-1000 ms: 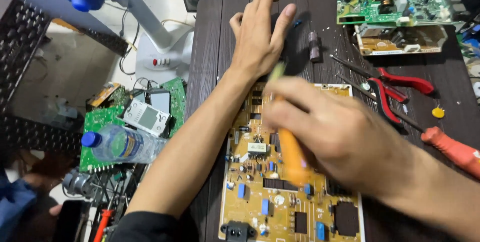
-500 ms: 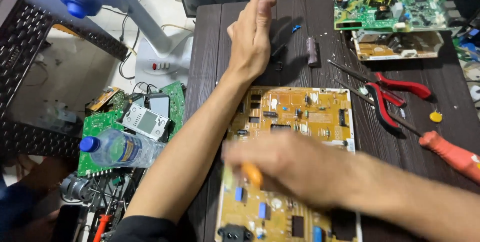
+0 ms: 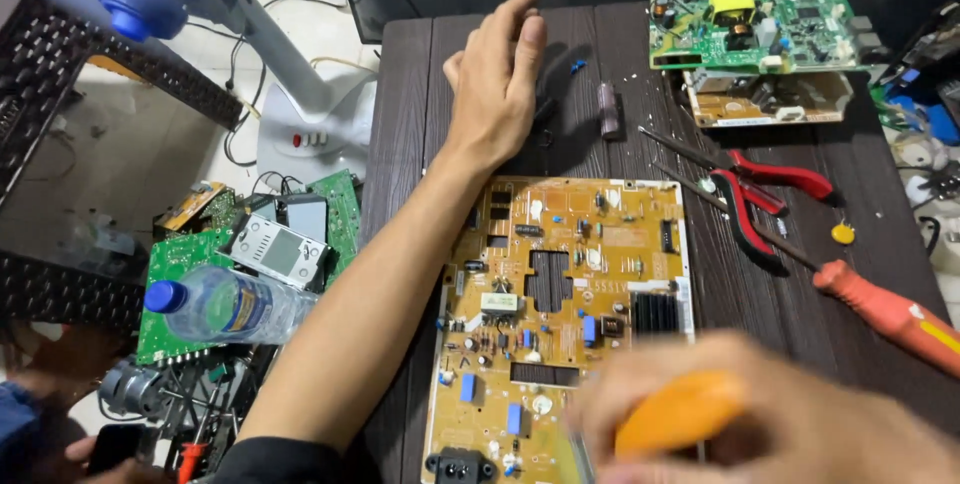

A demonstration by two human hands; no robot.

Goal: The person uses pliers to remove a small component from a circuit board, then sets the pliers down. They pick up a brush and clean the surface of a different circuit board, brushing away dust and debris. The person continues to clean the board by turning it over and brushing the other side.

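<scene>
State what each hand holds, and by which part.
Right hand: fingers wrapped around an orange tool handle; blurred. Left hand: holds nothing, resting open on the dark table.

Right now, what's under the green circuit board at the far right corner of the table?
The green circuit board rests on a tan board, whose front edge sticks out. The rest of that tan board is covered.

It was an electronics repair workshop: a dark table [image 3: 400,144] carried a yellow circuit board [image 3: 570,314], a green board [image 3: 760,29], red pliers [image 3: 770,189] and a screwdriver [image 3: 890,314], while more boards [image 3: 190,264] and parts lay piled on the floor beside a fan [image 3: 300,114].
</scene>
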